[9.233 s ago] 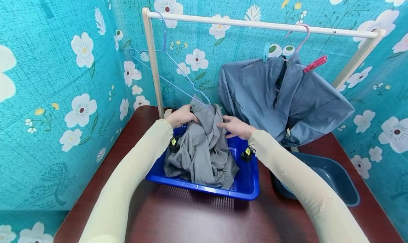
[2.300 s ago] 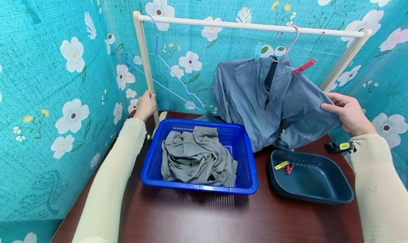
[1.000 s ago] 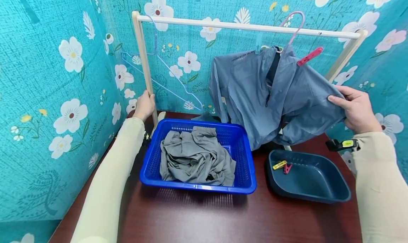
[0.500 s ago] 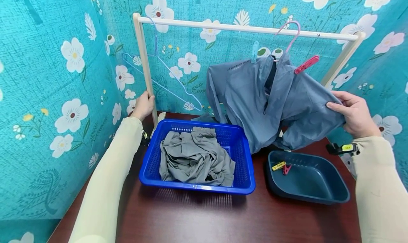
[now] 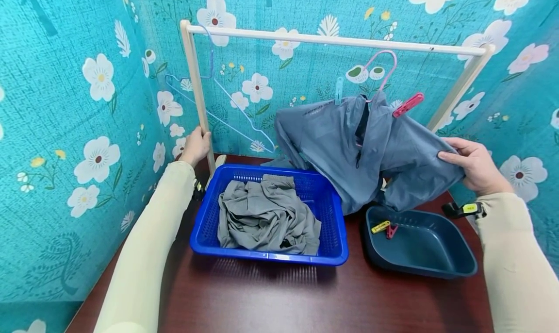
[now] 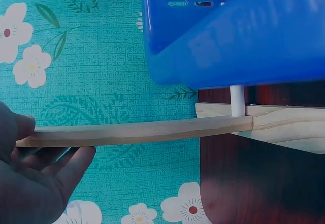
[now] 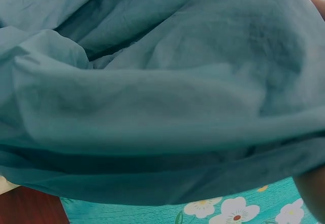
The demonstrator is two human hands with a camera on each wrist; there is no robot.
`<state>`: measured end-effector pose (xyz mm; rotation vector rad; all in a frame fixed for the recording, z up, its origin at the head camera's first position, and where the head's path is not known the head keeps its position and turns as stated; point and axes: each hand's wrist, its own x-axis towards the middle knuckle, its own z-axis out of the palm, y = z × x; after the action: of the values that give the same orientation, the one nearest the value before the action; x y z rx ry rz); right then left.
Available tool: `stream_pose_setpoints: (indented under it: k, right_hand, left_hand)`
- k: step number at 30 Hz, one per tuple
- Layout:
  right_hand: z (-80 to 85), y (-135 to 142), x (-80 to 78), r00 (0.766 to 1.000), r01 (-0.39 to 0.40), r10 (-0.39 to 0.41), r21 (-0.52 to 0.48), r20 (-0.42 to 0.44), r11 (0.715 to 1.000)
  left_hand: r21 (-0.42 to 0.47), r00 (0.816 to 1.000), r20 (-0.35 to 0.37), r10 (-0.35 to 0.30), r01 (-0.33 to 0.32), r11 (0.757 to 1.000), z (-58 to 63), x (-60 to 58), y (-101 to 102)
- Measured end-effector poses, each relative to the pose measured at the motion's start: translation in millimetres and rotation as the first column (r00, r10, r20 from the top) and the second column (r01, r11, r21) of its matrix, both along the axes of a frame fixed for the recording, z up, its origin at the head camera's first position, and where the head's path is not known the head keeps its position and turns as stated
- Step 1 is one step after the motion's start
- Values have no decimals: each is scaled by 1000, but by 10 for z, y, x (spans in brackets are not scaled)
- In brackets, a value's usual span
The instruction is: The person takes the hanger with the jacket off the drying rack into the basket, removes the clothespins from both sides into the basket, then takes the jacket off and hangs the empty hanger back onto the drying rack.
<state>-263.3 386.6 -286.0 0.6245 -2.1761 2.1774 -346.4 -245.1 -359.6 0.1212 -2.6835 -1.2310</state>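
Observation:
My left hand [image 5: 196, 146] grips the left wooden post [image 5: 195, 75] of the drying rack; in the left wrist view its thumb and fingers lie around the wood. At the right, my right hand [image 5: 478, 167] pinches the sleeve of a blue-grey jacket [image 5: 336, 134], thumb in front. A pink hanger [image 5: 388, 68] carries the jacket, and its hook sits just below the rack's rail [image 5: 323, 39], apart from it. A pink clothespin [image 5: 408, 105] and a light blue clothespin [image 5: 338, 89] are on the jacket's shoulders. In the right wrist view the jacket fabric [image 7: 152, 102] hides most of the hand.
A blue basket [image 5: 268, 257] with crumpled grey clothing [image 5: 268, 214] stands before the rack. To its right, a dark blue tub [image 5: 425, 272] contains a yellow clothespin [image 5: 380, 227] and a red clothespin [image 5: 391, 231]. A bare blue hanger [image 5: 238, 102] hangs at the rail's left end.
The pink hanger rose off the rail, then came down in front of it, with the jacket lower and slightly left. My right hand moved with the sleeve; my left stayed on the post.

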Motion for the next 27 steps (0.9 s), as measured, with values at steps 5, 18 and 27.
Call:
stream_pose_setpoints:
  k: [5, 18, 27]
  right_hand:
    - [-55, -23, -34, 1000, 3, -3, 71, 7, 997]
    - [-137, -35, -56, 997, 36, -49, 234, 51, 972]
    - [-146, -6, -40, 991, -125, 116, 166, 67, 978]
  left_hand:
    - [7, 999, 25, -30, 30, 1000, 15, 57, -26]
    - [-313, 953, 273, -133, 219, 924, 194, 467, 204]
    - [-179, 923, 109, -370, 384, 906, 187, 597, 618]
